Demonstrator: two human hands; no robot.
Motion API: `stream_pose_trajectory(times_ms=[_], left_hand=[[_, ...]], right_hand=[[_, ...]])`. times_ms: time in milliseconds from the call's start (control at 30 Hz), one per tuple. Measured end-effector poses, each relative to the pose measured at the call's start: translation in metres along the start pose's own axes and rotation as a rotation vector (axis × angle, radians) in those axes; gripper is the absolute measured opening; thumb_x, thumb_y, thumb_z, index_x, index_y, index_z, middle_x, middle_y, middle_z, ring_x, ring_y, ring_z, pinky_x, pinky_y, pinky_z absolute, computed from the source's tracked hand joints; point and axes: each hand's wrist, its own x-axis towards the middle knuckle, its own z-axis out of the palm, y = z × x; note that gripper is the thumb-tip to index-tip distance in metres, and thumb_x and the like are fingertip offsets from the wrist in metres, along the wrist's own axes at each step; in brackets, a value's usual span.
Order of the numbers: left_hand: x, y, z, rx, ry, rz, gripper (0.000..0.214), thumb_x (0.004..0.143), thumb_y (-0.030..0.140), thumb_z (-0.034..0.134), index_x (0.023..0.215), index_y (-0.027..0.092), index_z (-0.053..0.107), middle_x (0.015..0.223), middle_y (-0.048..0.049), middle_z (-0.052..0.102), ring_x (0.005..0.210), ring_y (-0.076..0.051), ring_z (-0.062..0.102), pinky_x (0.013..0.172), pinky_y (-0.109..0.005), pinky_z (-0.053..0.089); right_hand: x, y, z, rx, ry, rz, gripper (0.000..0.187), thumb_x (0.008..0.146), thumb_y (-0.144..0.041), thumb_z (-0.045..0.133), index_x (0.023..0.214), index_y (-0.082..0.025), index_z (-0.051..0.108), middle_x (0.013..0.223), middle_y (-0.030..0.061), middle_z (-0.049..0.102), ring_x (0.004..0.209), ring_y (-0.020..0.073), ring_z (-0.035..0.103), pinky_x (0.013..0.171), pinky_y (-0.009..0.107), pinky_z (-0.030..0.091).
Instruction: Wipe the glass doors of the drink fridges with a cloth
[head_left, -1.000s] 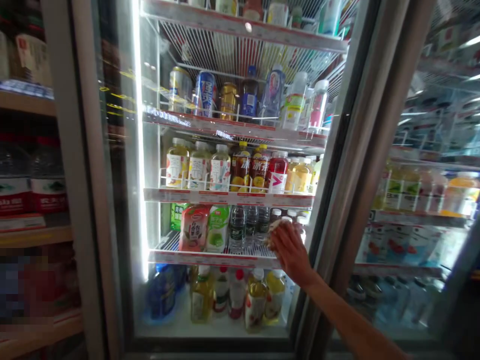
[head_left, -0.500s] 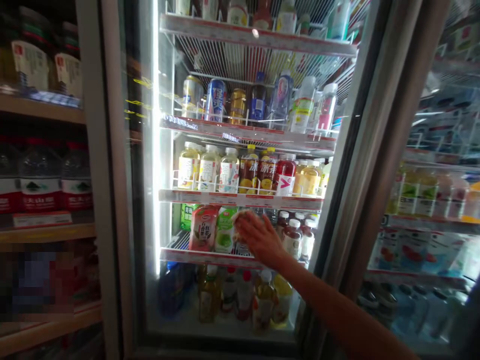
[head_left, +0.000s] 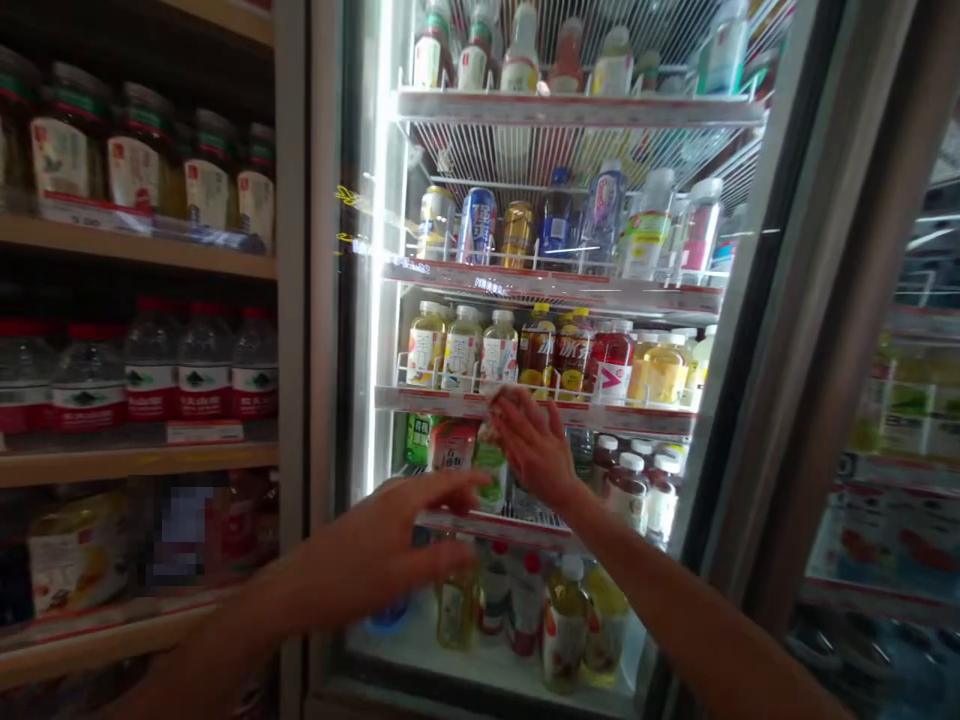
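Observation:
My right hand (head_left: pixel 536 445) is up against the glass door (head_left: pixel 360 330) of a lit drinks fridge, in front of its third shelf edge. Under its palm and fingers is a pale crumpled cloth (head_left: pixel 491 428), mostly covered by the hand. From the lower left my left hand (head_left: pixel 424 530) reaches in, blurred, with thumb and fingers apart and nothing in it. Beyond the hands, behind the glass, stand a red drink carton (head_left: pixel 452 446) and a green one (head_left: pixel 491 478).
Fridge shelves hold rows of bottles (head_left: pixel 461 350) and cans (head_left: pixel 478 225). At left, an open wooden shelf (head_left: pixel 135 460) carries red-capped water bottles (head_left: pixel 202 370) and dark-capped bottles (head_left: pixel 135 160). A metal door frame (head_left: pixel 817 380) rises on the right, with another fridge beyond.
My left hand has come into view from the lower left. My right hand has moved up with the cloth to the shelf edge. The view has turned left, showing more wooden shelving.

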Motion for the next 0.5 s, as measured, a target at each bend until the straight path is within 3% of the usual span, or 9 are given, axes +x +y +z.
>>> stream_pose_trajectory(times_ms=[67,200,267,367,400,433,500], left_hand=[[0.018,-0.007,0.0,0.026,0.033,-0.011,0.051,0.084,0.048,0.045,0.129,0.024,0.043,0.124,-0.0057,0.053,0.116,-0.026,0.049,0.096,-0.041,0.043],[0.039,-0.027,0.021,0.18,0.196,-0.048,0.051,0.085,0.037,0.042,0.13,0.014,0.039,0.139,-0.0147,0.039,0.131,-0.029,0.031,0.106,-0.048,0.03],[0.038,-0.037,0.033,0.244,0.188,-0.038,0.05,0.085,0.035,0.042,0.131,0.015,0.038,0.143,-0.0149,0.033,0.135,-0.03,0.023,0.107,-0.05,0.026],[0.028,-0.049,0.044,0.269,0.183,-0.072,0.054,0.086,0.036,0.04,0.135,0.017,0.031,0.147,-0.0132,0.026,0.137,-0.029,0.016,0.108,-0.051,0.022],[0.025,-0.053,0.045,0.265,0.186,-0.089,0.055,0.086,0.037,0.04,0.137,0.018,0.029,0.148,-0.0126,0.024,0.138,-0.028,0.015,0.108,-0.051,0.022],[0.022,-0.056,0.046,0.26,0.186,-0.102,0.056,0.086,0.038,0.04,0.138,0.019,0.028,0.148,-0.0122,0.023,0.138,-0.028,0.014,0.109,-0.05,0.021],[0.018,-0.064,0.045,0.259,0.179,-0.113,0.057,0.087,0.038,0.039,0.138,0.019,0.026,0.148,-0.0118,0.023,0.138,-0.028,0.014,0.109,-0.051,0.02]], right_hand=[[0.0,-0.004,0.002,0.025,-0.01,-0.007,0.045,0.086,-0.023,0.047,0.131,-0.02,0.043,0.137,0.0036,0.046,0.138,0.0216,0.018,0.113,0.048,0.016],[-0.009,-0.016,0.008,0.072,-0.07,-0.318,0.04,0.087,-0.028,0.047,0.127,-0.023,0.048,0.138,-0.0008,0.044,0.137,0.0173,0.022,0.113,0.042,0.019],[0.0,-0.01,0.007,0.043,-0.036,-0.258,0.039,0.087,-0.027,0.046,0.125,-0.023,0.049,0.138,-0.0016,0.045,0.137,0.0176,0.019,0.114,0.043,0.013],[0.019,0.002,0.004,0.003,0.02,0.029,0.042,0.087,-0.024,0.046,0.128,-0.021,0.047,0.138,0.0023,0.044,0.139,0.0208,0.014,0.114,0.049,0.008],[0.021,0.002,0.005,0.007,0.013,0.064,0.043,0.086,-0.023,0.046,0.129,-0.021,0.046,0.139,0.0031,0.043,0.139,0.0214,0.013,0.113,0.05,0.009],[0.019,-0.002,0.006,0.023,-0.01,0.038,0.044,0.086,-0.024,0.046,0.13,-0.021,0.045,0.14,0.0029,0.042,0.139,0.0216,0.014,0.113,0.05,0.011],[0.011,-0.016,0.011,0.072,-0.065,-0.155,0.043,0.087,-0.026,0.045,0.13,-0.023,0.045,0.14,0.0008,0.042,0.138,0.0193,0.019,0.114,0.046,0.015]])
